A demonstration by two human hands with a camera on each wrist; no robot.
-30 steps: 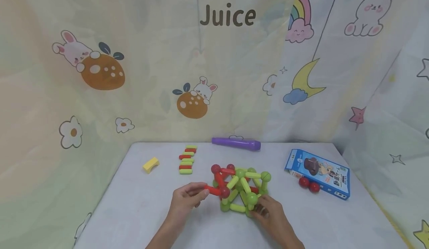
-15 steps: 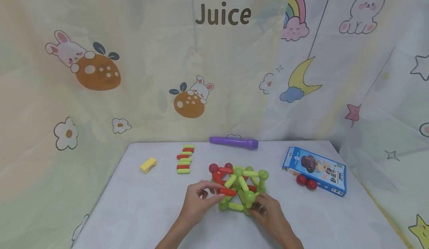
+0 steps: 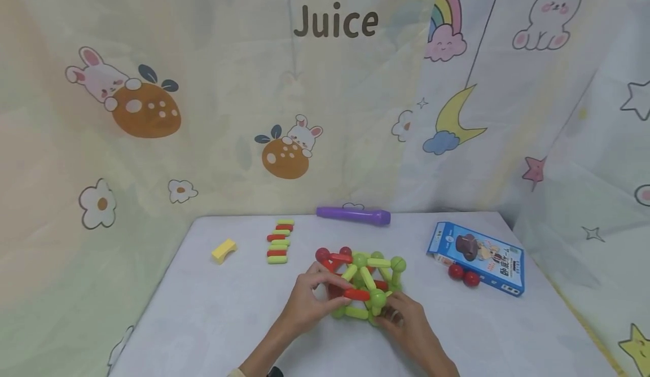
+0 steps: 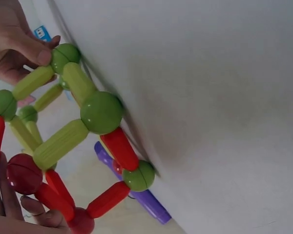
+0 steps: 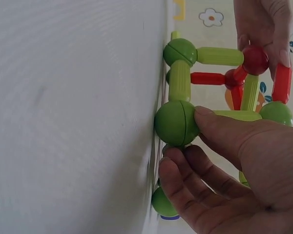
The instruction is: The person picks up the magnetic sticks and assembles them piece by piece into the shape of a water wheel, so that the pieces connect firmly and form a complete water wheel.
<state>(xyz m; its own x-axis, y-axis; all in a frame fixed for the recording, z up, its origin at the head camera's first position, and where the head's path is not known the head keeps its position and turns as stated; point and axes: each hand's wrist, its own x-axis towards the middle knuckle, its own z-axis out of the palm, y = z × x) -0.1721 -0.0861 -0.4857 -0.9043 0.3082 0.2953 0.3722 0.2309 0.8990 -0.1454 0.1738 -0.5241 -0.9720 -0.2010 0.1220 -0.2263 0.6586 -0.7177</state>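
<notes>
A frame of green and red magnetic rods and balls (image 3: 357, 312) stands on the table before me. My left hand (image 3: 307, 305) pinches a red magnetic rod (image 3: 358, 294) between thumb and fingers. The rod's free end meets an upper green ball (image 3: 378, 298), as the right wrist view also shows. A dark red ball (image 4: 24, 174) sits beside the left fingers in the left wrist view. My right hand (image 3: 410, 321) grips the lower green ball (image 5: 176, 123) at the frame's near right corner, thumb on one side and fingers on the other.
Several red and green rods (image 3: 277, 251) lie in a column left of the frame, with a yellow arched block (image 3: 224, 251) further left. Behind lies a purple tapered stick (image 3: 353, 215). To the right, two red balls (image 3: 464, 275) rest against a blue box (image 3: 477, 255).
My left hand has moved right with the red rod, from the red ball at the frame's left to the green ball at its near right. The right hand keeps its grip.
</notes>
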